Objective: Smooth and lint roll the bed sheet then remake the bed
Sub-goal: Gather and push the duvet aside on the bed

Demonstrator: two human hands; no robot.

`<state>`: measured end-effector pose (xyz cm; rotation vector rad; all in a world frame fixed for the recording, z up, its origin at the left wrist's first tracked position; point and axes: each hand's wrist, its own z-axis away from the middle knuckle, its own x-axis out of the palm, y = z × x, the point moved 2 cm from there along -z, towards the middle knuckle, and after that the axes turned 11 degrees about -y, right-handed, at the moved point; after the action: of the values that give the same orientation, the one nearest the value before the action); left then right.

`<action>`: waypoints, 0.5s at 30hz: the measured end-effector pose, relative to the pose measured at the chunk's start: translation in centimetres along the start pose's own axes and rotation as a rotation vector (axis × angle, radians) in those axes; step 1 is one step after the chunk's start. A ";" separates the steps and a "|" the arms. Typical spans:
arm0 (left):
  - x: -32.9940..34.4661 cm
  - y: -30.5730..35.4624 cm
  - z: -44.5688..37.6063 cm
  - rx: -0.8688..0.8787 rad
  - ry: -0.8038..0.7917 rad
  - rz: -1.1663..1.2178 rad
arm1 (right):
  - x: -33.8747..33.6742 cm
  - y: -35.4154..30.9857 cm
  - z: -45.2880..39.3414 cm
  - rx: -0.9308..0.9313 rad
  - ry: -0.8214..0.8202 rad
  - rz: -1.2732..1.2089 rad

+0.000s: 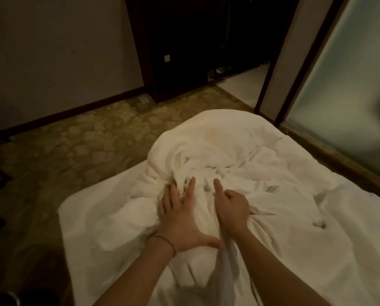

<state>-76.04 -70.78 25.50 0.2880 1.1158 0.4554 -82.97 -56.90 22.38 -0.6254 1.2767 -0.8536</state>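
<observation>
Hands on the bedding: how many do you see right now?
2. The left hand lies spread, fingers open, on the bunched white duvet. The right hand, just beside it, is closed on a fold of that fabric, forefinger extended.

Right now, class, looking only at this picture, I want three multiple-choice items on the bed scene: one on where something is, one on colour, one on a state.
1. Where does the bunched bedding lie?
A. heaped on the bed, in front of the hands
B. on the carpet
C. hung on the door

2. What colour is the bedding?
A. blue
B. white
C. red

3. How is the right hand?
A. flat and open
B. off the bed
C. closed on a fold of fabric

Key: 1 A, the bunched bedding is piled on the bed, beyond both hands. 2 B, it is white all over. 3 C, the right hand grips a fold, index finger out, while the left hand lies spread on the cloth.
</observation>
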 end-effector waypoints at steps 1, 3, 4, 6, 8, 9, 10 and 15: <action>0.8 -0.8 -1.6 -0.028 -0.007 -0.022 | 0.3 0.8 -1.0 -0.006 -0.040 -0.072; 1.8 -2.1 -4.7 -0.064 -0.034 -0.057 | -0.2 2.5 -3.5 -0.041 -0.092 -0.042; 2.1 -2.5 -6.1 -0.069 -0.055 -0.069 | -1.0 3.5 -4.9 -0.069 -0.084 0.077; 2.7 -2.9 -8.3 -0.057 -0.092 -0.059 | -3.2 5.6 -7.8 -0.069 -0.029 0.373; 3.5 -3.0 -10.2 -0.041 -0.119 -0.049 | -5.8 8.2 -10.1 0.068 -0.037 0.627; 4.1 -3.2 -11.1 -0.043 -0.130 -0.055 | -6.9 9.6 -11.0 0.171 -0.066 0.699; 4.8 -3.2 -12.0 -0.050 -0.142 -0.064 | -7.6 11.3 -11.9 0.272 -0.090 0.727; 8.8 -3.1 -16.3 -0.093 -0.141 -0.125 | -6.3 16.3 -15.5 0.482 -0.146 0.718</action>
<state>-87.07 -69.23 10.39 0.1647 0.9663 0.3694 -95.38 -41.72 9.58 0.1611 0.9999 -0.4668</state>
